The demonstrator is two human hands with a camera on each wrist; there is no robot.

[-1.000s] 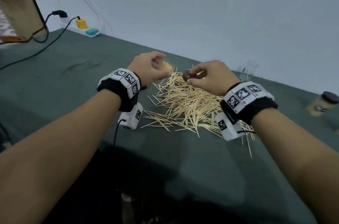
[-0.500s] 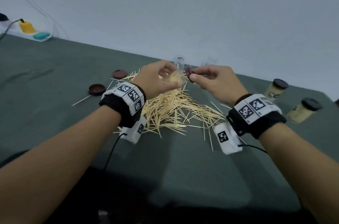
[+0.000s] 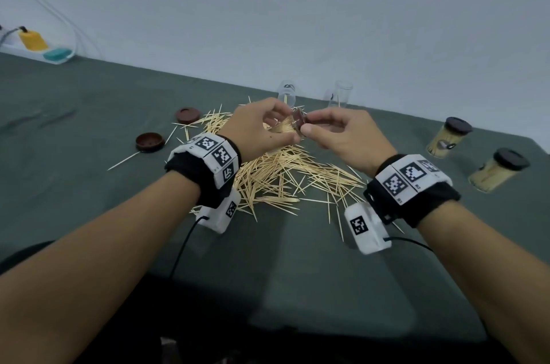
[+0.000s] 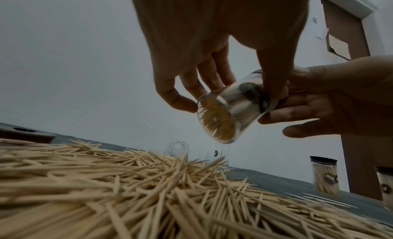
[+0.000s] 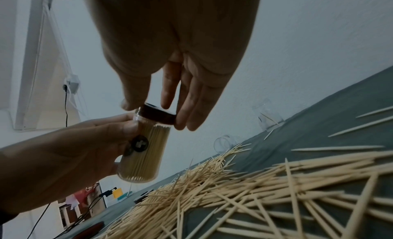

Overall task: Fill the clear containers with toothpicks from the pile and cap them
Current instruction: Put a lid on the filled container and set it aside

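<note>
Above the loose pile of pale wooden toothpicks (image 3: 282, 173) on the dark green cloth-covered table (image 3: 89, 191), the left hand (image 3: 262, 128) has its grip curled round a clear cylindrical container packed with toothpicks (image 5: 144, 152), thumb and fingers clasping its wall. The container is held off the table, tilted. The right hand (image 3: 342, 137) pinches a dark brown round cap (image 5: 159, 115) between thumb and fingertips, and the cap sits on the container's mouth. Two empty clear containers (image 3: 339, 94) stand at the table's far edge beyond the pile. Two dark brown loose caps (image 3: 150, 141) lie left of the pile. Two filled, capped containers (image 3: 449, 137) stand well off to the right.
</note>
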